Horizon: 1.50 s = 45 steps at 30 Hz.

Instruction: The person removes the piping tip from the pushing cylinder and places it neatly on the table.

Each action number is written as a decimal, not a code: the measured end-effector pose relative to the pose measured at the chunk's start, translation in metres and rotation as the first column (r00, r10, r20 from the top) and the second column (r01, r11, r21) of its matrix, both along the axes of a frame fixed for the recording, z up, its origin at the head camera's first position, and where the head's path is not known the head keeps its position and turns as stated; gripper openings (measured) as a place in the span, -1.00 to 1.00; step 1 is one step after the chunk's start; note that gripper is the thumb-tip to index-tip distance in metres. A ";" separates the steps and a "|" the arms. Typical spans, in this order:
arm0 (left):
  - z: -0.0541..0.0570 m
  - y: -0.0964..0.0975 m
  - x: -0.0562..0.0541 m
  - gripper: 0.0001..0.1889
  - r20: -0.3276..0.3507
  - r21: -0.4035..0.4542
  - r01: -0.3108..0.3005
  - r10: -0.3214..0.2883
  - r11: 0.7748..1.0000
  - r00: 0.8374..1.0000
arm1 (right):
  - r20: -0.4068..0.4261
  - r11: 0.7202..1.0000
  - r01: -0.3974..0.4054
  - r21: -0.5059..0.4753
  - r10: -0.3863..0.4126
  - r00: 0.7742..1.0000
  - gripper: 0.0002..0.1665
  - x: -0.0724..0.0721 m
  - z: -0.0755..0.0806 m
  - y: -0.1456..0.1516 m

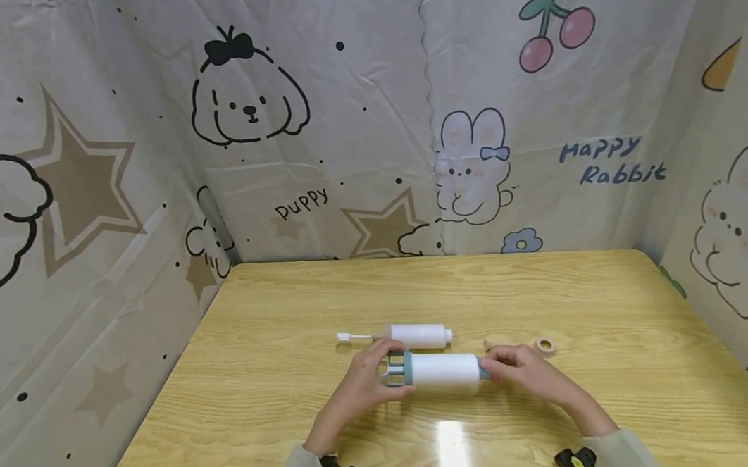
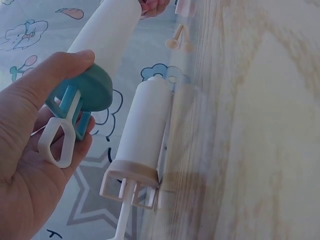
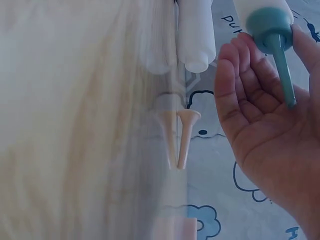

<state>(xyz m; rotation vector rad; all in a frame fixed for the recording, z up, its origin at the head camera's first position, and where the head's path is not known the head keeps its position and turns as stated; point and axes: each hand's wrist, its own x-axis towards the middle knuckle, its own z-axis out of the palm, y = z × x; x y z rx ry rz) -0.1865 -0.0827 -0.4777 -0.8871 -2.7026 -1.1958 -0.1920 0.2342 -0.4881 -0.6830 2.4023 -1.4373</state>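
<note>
Both hands hold a large white plastic syringe (image 1: 444,369) with teal ends, lying crosswise. My left hand (image 1: 365,378) grips the teal collar (image 2: 95,90) at its left end, thumb on top. The white loop handle (image 2: 48,142) of the plunger sits close to that palm. My right hand (image 1: 527,372) holds the other end, with fingers and thumb at the teal cap (image 3: 270,25); its tapered teal nozzle (image 3: 283,72) points into the palm. Just behind lies a second white syringe (image 1: 417,335) with a beige collar (image 2: 132,171), its plunger pulled out leftward.
A small beige nozzle (image 3: 186,137) stands on the wooden table (image 1: 276,295), right of the second syringe. Beside it lies a beige ring-shaped piece (image 1: 545,346). Printed cloth walls (image 1: 374,120) enclose the table at the back and sides.
</note>
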 end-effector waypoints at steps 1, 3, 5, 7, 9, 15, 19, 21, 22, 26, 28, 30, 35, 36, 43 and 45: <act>0.000 0.000 0.000 -0.41 -0.002 0.000 0.001 -0.001 1.000 1.000 | 0.003 1.000 -0.003 -0.003 0.003 1.000 -0.66 0.000 0.000 0.000; 0.000 0.000 0.000 -0.40 -0.002 0.001 0.000 0.000 1.000 1.000 | 0.001 1.000 -0.011 -0.008 0.011 1.000 -0.67 0.000 -0.001 0.000; 0.001 0.000 0.000 -0.40 -0.007 -0.003 -0.002 0.002 1.000 1.000 | -0.014 1.000 -0.026 -0.014 0.025 1.000 -0.69 0.000 -0.001 0.001; 0.002 0.000 0.000 -0.40 -0.021 -0.003 -0.003 0.002 1.000 1.000 | -0.034 0.999 -0.038 -0.024 0.037 0.999 -0.72 0.000 -0.001 0.001; 0.003 0.000 0.000 -0.40 -0.044 -0.004 -0.003 0.003 1.000 0.999 | -0.057 0.998 -0.053 -0.036 0.051 0.997 -0.74 0.000 0.000 0.001; 0.005 0.000 -0.001 -0.41 -0.059 -0.009 -0.002 0.002 1.000 0.998 | -0.082 0.997 -0.048 -0.055 0.043 0.996 -0.80 0.003 0.003 0.000; 0.006 -0.002 -0.001 -0.42 -0.016 -0.021 -0.016 0.016 1.000 1.000 | -0.151 0.999 0.000 -0.037 -0.005 0.989 -0.85 0.004 0.001 -0.004; 0.006 -0.004 0.000 -0.42 -0.003 -0.020 -0.022 0.021 1.000 1.000 | -0.191 0.999 0.021 -0.038 -0.028 0.981 -0.87 0.004 0.000 -0.007; 0.006 -0.004 0.000 -0.42 -0.001 -0.018 -0.022 0.022 1.000 1.000 | -0.213 0.999 0.033 -0.037 -0.040 0.976 -0.88 0.004 -0.001 -0.008; 0.006 -0.005 0.000 -0.42 -0.004 -0.007 -0.021 0.021 1.000 1.000 | -0.288 0.998 0.054 -0.033 -0.062 0.956 -0.81 0.003 -0.003 -0.010; 0.004 -0.006 -0.001 -0.42 -0.008 -0.006 -0.022 0.022 1.000 1.000 | -0.326 0.998 0.056 -0.026 -0.062 0.943 -0.75 0.003 -0.003 -0.010; 0.003 -0.006 -0.001 -0.41 -0.012 -0.003 -0.026 0.026 1.000 1.000 | -0.361 0.998 0.051 -0.026 -0.057 0.931 -0.68 0.003 -0.003 -0.010; 0.002 -0.006 -0.002 -0.41 -0.024 0.007 -0.027 0.027 1.000 0.999 | -0.422 0.999 0.034 -0.035 -0.046 0.905 -0.59 0.002 -0.003 -0.011; 0.002 -0.006 -0.002 -0.41 -0.025 0.008 -0.025 0.026 1.000 0.999 | -0.428 0.999 0.032 -0.036 -0.045 0.903 -0.59 0.002 -0.003 -0.012; 0.000 -0.008 -0.003 -0.41 -0.039 0.013 -0.021 0.021 1.000 0.999 | -0.365 0.999 0.042 -0.027 -0.048 0.930 -0.52 0.001 -0.003 -0.012; 0.000 -0.008 -0.003 -0.41 -0.044 0.016 -0.020 0.021 1.000 0.999 | -0.311 0.998 0.056 -0.025 -0.061 0.949 -0.49 0.001 -0.002 -0.011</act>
